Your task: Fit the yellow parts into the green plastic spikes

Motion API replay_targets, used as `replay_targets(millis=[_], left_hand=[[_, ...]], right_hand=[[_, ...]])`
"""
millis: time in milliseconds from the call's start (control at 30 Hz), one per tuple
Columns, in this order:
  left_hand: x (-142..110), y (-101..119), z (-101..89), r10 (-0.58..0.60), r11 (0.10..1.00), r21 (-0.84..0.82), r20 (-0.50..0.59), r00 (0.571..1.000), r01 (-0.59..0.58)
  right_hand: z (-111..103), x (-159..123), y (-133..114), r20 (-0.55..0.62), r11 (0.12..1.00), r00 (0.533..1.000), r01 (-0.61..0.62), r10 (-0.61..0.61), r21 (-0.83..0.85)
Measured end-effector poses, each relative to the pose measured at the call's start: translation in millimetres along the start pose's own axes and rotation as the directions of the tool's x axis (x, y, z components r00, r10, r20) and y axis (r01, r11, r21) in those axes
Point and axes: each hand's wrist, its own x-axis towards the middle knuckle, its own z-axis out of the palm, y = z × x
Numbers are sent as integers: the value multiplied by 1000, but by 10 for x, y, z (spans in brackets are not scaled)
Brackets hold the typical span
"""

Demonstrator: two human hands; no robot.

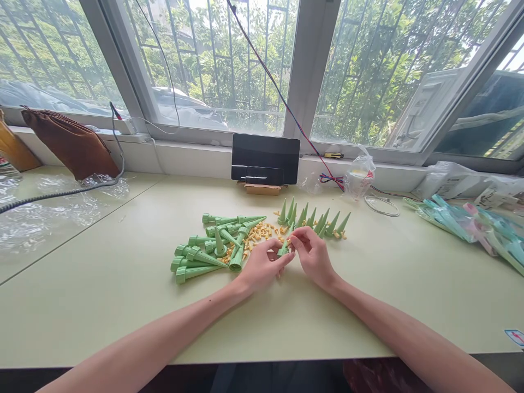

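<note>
My left hand point(267, 263) is closed round a green plastic plant-watering spike point(283, 250), partly hidden by my fingers. Against its side, the fingertips of my right hand point(313, 254) pinch a small yellow plastic piece point(289, 242). Loose yellow pieces point(256, 233) lie scattered just beyond my left hand. To the left is a pile of green spikes point(196, 254), most on their sides, with one standing point up. Behind my right hand, several green spikes point(321, 221) stand upright in rows, some with yellow pieces at their bases.
A dark tablet point(265, 158) leans on a stand at the back, below the window. On the right are teal and pink plastic items point(462, 221) and a clear plastic bag point(360, 174). A brown pouch point(71, 144) and a dark cable point(61, 192) lie left.
</note>
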Motion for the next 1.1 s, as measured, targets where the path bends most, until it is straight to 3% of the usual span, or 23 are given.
replay_targets(millis=[333, 767, 900, 1100], left_hand=[[44, -33, -22, 7, 997, -77, -17, 1000, -9], [45, 91, -23, 14, 978, -209, -24, 1000, -19], [40, 83, -29, -11, 984, -180, -61, 998, 0], [29, 106, -30, 45, 993, -109, -94, 995, -55]], right_hand=[[-5, -2, 18, 8, 1000, 1000, -7, 7, 25], [8, -2, 8, 13, 995, 1000, -16, 15, 95], [7, -2, -2, 12, 992, 1000, -6, 5, 128], [3, 3, -3, 4, 991, 1000, 12, -13, 133]])
